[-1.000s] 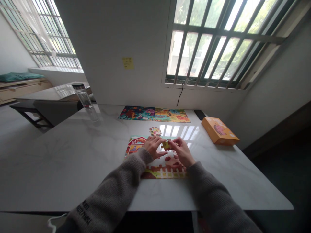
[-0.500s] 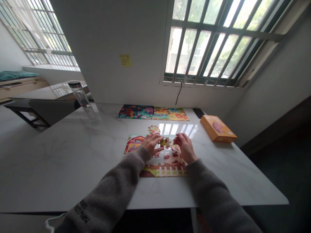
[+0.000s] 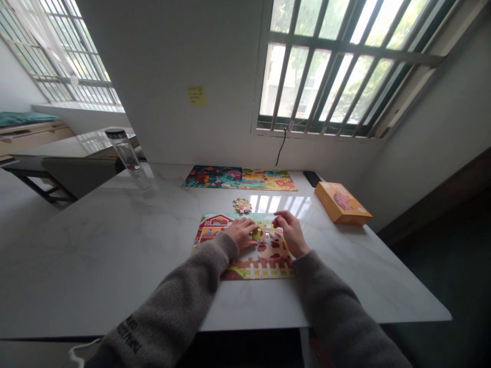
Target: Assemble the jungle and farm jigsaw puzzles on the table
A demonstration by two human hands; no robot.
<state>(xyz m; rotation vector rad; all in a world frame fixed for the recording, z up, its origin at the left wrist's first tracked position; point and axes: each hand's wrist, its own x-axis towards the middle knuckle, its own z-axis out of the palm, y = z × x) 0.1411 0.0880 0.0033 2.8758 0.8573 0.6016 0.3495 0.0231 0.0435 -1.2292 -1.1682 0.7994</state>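
A farm jigsaw puzzle (image 3: pixel 268 270) lies on the white table, with a red barn at its left and a brown-spotted animal at its right. My left hand (image 3: pixel 241 233) is over the middle of the puzzle, its fingertips on a yellow-green and brown puzzle piece (image 3: pixel 257 234) low against the picture. Over the puzzle's upper right, my right hand (image 3: pixel 290 231) has its fingers curled together; whether something small is between them is hidden. Just behind the puzzle sits a small pile of loose pieces (image 3: pixel 242 205).
Two picture puzzles (image 3: pixel 215 177) lie side by side near the wall. At the right are an orange box (image 3: pixel 342 203) and a black phone (image 3: pixel 312 178). A clear bottle (image 3: pixel 127 155) stands at the left. The white table (image 3: pixel 95 255) has a front edge near my forearms.
My left hand has lowered the held piece, which now sits closer to the spotted animal and slightly left. My right hand has moved little, its fingers drawn closer together.
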